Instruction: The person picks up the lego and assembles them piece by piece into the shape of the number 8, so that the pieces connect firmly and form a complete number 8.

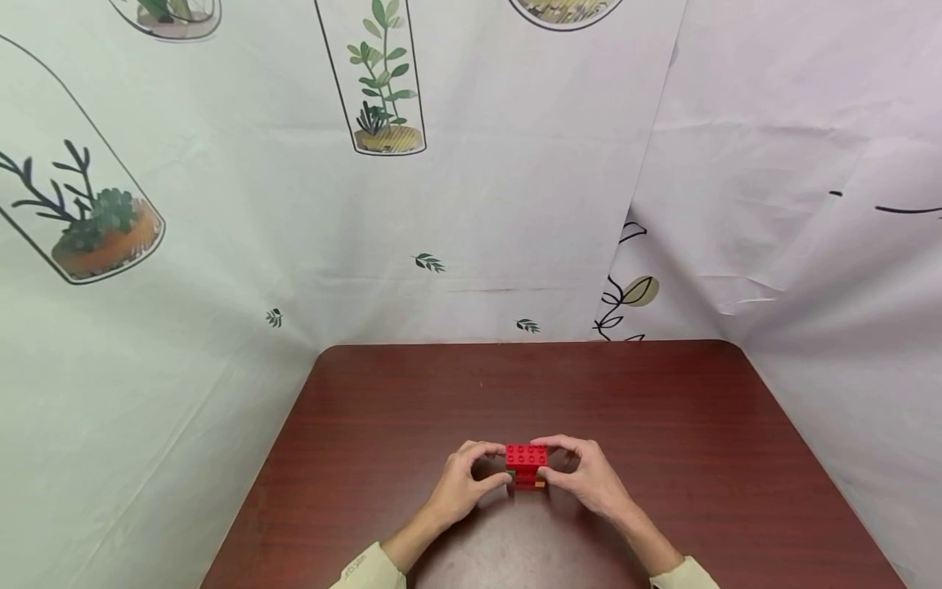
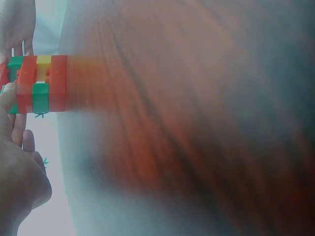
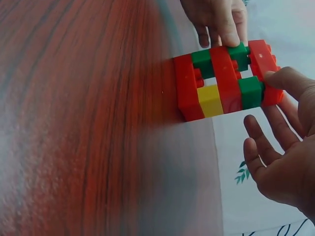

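A stack of toy building bricks stands on the table in front of me. It has a red bottom brick (image 3: 187, 88), a small yellow brick (image 3: 210, 101) and a green one above that, a red middle brick (image 3: 226, 81), and two small green bricks (image 3: 251, 92) higher up. On top is a red studded brick (image 1: 526, 455), slightly tilted against the green ones in the right wrist view. My right hand (image 1: 592, 483) pinches this top brick between thumb and fingers. From the other side, my left hand (image 1: 458, 484) grips the stack, its thumb at an upper green brick (image 3: 238, 54).
The dark red-brown wooden table (image 1: 412, 393) reaches back to a white cloth wall (image 1: 500, 204) printed with plants. Similar cloth hangs along both sides. Pale sleeves (image 1: 374, 568) show at the wrists.
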The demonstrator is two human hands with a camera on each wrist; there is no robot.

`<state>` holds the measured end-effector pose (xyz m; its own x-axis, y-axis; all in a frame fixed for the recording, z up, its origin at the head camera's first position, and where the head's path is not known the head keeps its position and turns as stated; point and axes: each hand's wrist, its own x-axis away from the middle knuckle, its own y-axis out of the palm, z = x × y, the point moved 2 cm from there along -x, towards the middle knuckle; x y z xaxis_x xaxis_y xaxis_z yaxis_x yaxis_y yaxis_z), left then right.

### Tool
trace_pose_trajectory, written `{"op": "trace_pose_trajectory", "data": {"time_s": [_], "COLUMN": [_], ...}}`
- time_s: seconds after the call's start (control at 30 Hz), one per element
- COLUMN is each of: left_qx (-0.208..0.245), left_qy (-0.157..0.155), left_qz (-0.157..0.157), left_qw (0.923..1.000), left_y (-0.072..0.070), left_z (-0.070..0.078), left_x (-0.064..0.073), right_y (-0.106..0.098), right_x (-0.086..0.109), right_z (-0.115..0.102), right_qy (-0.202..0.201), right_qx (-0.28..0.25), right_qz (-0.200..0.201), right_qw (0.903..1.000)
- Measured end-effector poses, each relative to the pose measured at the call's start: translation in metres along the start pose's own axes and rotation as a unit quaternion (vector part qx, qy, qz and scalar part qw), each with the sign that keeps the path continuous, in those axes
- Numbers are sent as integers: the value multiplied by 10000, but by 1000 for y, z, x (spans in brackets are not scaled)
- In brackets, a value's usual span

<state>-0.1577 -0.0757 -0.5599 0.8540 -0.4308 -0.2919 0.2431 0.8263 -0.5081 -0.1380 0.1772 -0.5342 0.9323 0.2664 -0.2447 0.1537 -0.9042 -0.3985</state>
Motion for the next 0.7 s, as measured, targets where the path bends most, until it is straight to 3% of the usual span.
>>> {"op": "trace_pose_trajectory", "data": {"time_s": [0.47, 0.7], "left_qx": [80, 178], "left_qy": [-2, -2], "left_qz": [15, 21], "left_qw": [10000, 9998], "left_y": [2, 2], "left_z": [-4, -3], "left_x": [0, -1], "right_y": [-2, -2], "right_x": [0, 0], "right_z": [-1, 1], "right_qy": [-427, -530], "right_qx": [696, 702], "right_qz": [253, 290], "right_qw": [9963, 9957]}}
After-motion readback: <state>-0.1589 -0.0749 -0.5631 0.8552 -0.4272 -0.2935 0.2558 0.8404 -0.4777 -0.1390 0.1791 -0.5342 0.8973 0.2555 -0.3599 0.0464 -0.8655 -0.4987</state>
